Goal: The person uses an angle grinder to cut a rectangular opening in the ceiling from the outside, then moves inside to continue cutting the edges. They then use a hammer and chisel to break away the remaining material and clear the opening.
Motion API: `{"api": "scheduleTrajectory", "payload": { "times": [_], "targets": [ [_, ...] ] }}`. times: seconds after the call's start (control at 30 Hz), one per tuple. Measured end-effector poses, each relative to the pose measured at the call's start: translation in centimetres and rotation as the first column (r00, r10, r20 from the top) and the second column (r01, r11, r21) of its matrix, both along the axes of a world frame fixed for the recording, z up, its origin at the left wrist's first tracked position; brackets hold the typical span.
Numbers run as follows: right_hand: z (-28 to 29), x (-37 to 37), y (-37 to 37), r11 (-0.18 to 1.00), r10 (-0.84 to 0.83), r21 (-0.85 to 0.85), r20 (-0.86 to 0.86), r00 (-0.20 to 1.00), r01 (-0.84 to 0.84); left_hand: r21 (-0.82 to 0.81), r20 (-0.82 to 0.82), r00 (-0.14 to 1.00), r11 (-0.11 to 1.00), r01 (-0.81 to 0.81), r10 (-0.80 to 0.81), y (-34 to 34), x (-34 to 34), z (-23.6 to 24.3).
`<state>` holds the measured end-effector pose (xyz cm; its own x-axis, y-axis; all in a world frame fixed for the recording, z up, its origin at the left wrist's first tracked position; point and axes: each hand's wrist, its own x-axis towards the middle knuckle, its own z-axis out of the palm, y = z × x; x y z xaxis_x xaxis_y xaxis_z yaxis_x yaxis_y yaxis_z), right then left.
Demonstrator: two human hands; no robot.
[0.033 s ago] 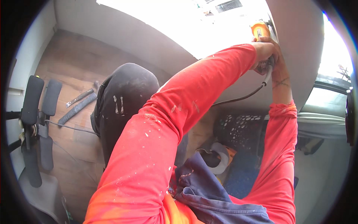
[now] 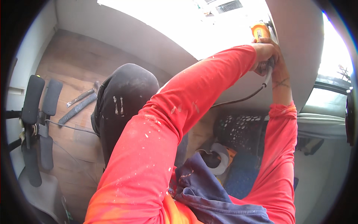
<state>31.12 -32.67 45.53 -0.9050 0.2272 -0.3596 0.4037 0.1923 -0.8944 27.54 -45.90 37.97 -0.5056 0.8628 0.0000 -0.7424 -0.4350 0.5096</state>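
Note:
At the top right, an orange and grey corded power tool (image 2: pixel 260 30), which looks like an angle grinder, is held up at the edge of the bright window opening, by the wall. My left hand (image 2: pixel 263 51) is closed around its rear part, where a dark cord (image 2: pixel 244 98) comes out and hangs down to the left. Against it, my right hand (image 2: pixel 276 47) also grips the body, with fingers wrapped over the orange casing. The tool's working end is mostly hidden by glare and the wall edge. Both red sleeves carry pale splashes.
Two long-handled tools, one a hammer-like tool (image 2: pixel 78 108), lie on the wooden floor (image 2: pixel 74 48) left of my knee (image 2: pixel 128 80). A chair (image 2: pixel 41 190) with dark pads stands at far left. Below my arms are a perforated dark crate (image 2: pixel 238 128) and a blue surface (image 2: pixel 240 179).

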Motion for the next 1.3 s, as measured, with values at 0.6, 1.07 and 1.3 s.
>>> {"api": "scheduleTrajectory", "payload": {
  "times": [0.6, 1.07, 1.3],
  "targets": [
    [0.5, 3.3, -3.2, 0.976, 0.204, -0.052, -0.128, 0.971, -0.212, 0.011, 0.074, 0.997, 1.000, -0.012, 0.011, 0.1, 2.1, 0.9],
    [0.5, 4.9, -2.4, 0.979, 0.183, -0.067, -0.123, 0.975, -0.192, -0.112, -0.098, 0.985, 0.985, 0.132, -0.143, -0.3, 2.5, 0.3],
    [0.2, 5.0, -1.2, 0.958, 0.207, -0.194, -0.037, 0.978, -0.210, -0.127, -0.019, 1.000, 0.992, 0.013, -0.015, -2.0, 5.1, 1.1]
  ]
}}
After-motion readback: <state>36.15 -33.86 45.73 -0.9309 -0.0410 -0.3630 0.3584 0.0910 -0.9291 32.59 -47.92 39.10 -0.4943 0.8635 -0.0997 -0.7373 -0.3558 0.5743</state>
